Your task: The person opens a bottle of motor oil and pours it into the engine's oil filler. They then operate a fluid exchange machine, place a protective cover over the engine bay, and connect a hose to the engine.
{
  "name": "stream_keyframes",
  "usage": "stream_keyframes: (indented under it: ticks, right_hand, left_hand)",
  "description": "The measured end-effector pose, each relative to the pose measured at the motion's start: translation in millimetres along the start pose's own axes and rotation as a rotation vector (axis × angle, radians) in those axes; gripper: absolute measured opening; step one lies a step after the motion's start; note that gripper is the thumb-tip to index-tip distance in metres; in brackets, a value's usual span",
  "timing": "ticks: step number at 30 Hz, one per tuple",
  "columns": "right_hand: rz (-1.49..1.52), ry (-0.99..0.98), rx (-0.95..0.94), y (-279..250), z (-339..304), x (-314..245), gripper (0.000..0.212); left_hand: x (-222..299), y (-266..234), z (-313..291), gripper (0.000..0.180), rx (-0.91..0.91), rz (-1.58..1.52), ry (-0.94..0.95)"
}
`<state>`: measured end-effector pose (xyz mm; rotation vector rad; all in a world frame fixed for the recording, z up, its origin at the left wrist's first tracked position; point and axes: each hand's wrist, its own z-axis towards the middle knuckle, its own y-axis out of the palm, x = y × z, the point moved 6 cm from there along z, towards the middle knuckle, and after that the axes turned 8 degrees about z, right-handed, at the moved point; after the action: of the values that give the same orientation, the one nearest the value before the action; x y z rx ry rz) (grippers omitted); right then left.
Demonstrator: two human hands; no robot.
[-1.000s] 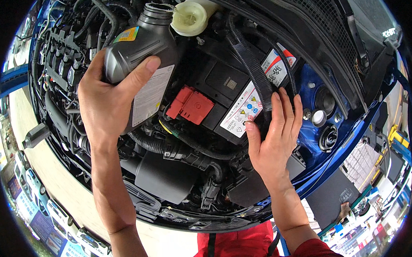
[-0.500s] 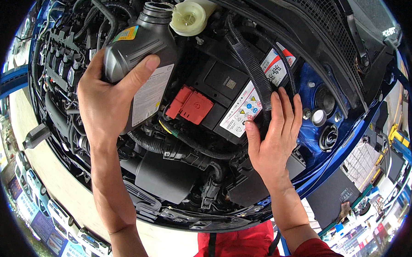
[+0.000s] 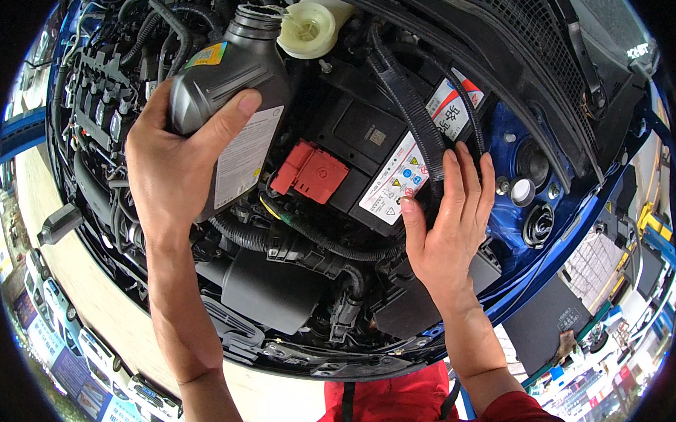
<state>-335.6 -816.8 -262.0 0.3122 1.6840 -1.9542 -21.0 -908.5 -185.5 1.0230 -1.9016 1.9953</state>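
Observation:
My left hand (image 3: pixel 171 162) is wrapped round a dark grey plastic bottle (image 3: pixel 253 83), its thumb pressed on the near side above a pale label. The bottle's open neck leans against a yellowish-white reservoir (image 3: pixel 307 33) with a wide round mouth. What looks like clear fluid shows at the bottle's lip. Over the near right edge of the black car battery (image 3: pixel 361 131), my right hand (image 3: pixel 452 225) is open with its fingers stretched out. Its fingertips reach the battery's labelled side beside a black corrugated hose (image 3: pixel 413 106); whether they press on it I cannot tell.
A red terminal cover (image 3: pixel 311 173) sits on the battery. Engine parts and hoses (image 3: pixel 107 100) fill the left of the bay. A black air box (image 3: pixel 270 289) lies nearer me. At right are a blue strut tower (image 3: pixel 509 158) and the black cowl grille (image 3: pixel 526 22).

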Motion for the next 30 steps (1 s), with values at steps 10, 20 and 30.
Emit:
stream_keyframes:
  ticks: [10, 20, 30]
  right_hand:
    - [-0.001, -0.005, -0.002, 0.2, 0.1, -0.3, 0.081]
    - [-0.002, 0.004, 0.003, 0.7, -0.5, 0.1, 0.082]
    - [0.003, -0.007, 0.009, 1.8, -1.8, 1.7, 0.081]
  left_hand:
    - [-3.3, -0.1, 0.9, 0.064, 0.013, 0.019, 0.011]
    - [-1.7, 1.3, 1.7, 0.063, -0.005, -0.021, 0.001]
    - [-2.0, 1.7, 2.5, 0.064, -0.013, -0.021, -0.003]
